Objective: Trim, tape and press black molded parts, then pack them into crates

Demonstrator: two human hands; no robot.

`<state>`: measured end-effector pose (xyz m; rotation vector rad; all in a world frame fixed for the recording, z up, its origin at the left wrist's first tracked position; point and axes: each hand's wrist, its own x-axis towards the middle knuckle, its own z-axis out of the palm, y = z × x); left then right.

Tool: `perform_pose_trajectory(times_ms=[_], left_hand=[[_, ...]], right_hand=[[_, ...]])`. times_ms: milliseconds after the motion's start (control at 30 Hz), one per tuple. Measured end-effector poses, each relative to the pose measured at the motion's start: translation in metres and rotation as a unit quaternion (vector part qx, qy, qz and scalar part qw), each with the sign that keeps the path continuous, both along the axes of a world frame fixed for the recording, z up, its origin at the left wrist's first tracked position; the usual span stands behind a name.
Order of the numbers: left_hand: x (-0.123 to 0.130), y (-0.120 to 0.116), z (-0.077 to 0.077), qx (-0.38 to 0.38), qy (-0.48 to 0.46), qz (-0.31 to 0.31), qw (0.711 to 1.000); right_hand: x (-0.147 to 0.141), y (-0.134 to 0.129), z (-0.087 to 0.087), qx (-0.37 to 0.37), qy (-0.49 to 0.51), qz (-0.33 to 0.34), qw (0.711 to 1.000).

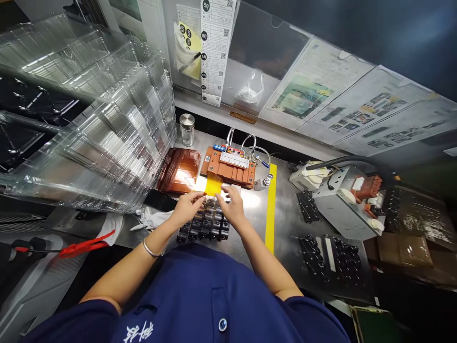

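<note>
On my far left, clear plastic trays [117, 114] stand piled high, with a red strip [87, 244] trailing below them. A crumpled white cloth [153, 219] lies near the front of the metal desk [285, 205], and beyond it sit glossy amber trays [182, 169], a lidded glass jar [187, 133] just behind them. The person's left hand [189, 207], a bangle [152, 248] on its forearm, reaches in with its thumb and fingers close together at the left edge of a yellow film [213, 185]. I cannot tell whether they grip it. The film lies in front of a brown fixture [237, 176], between the two hands, and ribbed black parts [205, 224] sit nearer the person's body. The right hand [233, 208] is at the film's other edge, its fingers curved and slightly parted; its grip I cannot make out either. Right of it stands a small metal-topped bottle [263, 184], then a yellow stripe [271, 205] runs down the desk. Farther right, more black pieces [330, 259] lie before a grey metal box [332, 202].
</note>
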<state>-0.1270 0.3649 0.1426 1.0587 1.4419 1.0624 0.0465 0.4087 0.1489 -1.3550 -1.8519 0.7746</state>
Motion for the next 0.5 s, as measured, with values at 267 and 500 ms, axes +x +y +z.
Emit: perform_pose_trajectory(times_ms=[267,500], left_hand=[[-0.002,-0.002,0.008,0.168,0.227,-0.173,0.944],[-0.013,-0.002,0.018,0.099,0.203,-0.185,0.956]], right_hand=[[-0.001,-0.005,0.041,-0.115,-0.063,0.201,0.971],[0.019,0.015,0.03,-0.335,0.119,0.103,0.929]])
